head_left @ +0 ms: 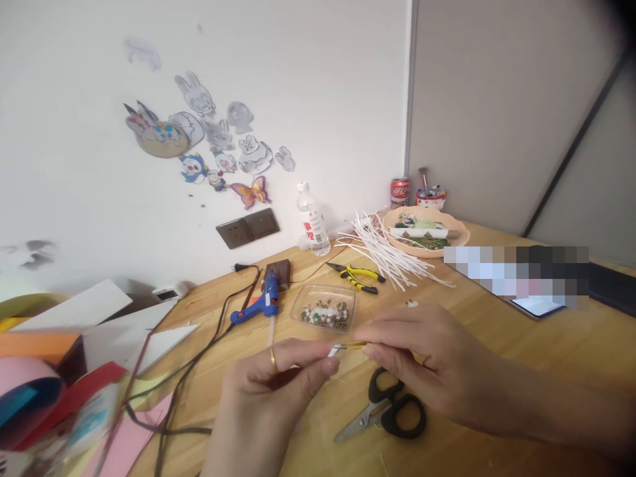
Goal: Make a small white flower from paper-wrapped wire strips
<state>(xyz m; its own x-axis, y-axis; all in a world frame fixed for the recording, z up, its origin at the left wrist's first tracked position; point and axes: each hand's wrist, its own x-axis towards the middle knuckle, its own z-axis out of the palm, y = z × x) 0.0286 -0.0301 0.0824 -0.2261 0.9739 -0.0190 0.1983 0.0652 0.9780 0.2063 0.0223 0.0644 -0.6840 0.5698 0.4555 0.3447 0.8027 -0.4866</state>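
My left hand point(275, 381) pinches a small white strip point(336, 350) between thumb and forefinger. A thin yellowish piece point(354, 345) runs from its end to the fingertips of my right hand point(422, 351), which are closed on it; its exact kind is too small to make out. Below my right hand, black-handled scissors point(385, 411) lie on the wooden table with their blades pointing left. Just beyond my hands sits a clear plastic box point(322, 308) holding brown, white and green beads.
A blue glue gun point(258, 306) with a black cord point(199, 354) lies left of the box. Behind are yellow-black pliers point(358, 275), white strips point(392, 255), a water bottle point(314, 222) and a peach tray point(460, 233). Coloured paper point(136, 430) covers the left; a device point(536, 305) lies right.
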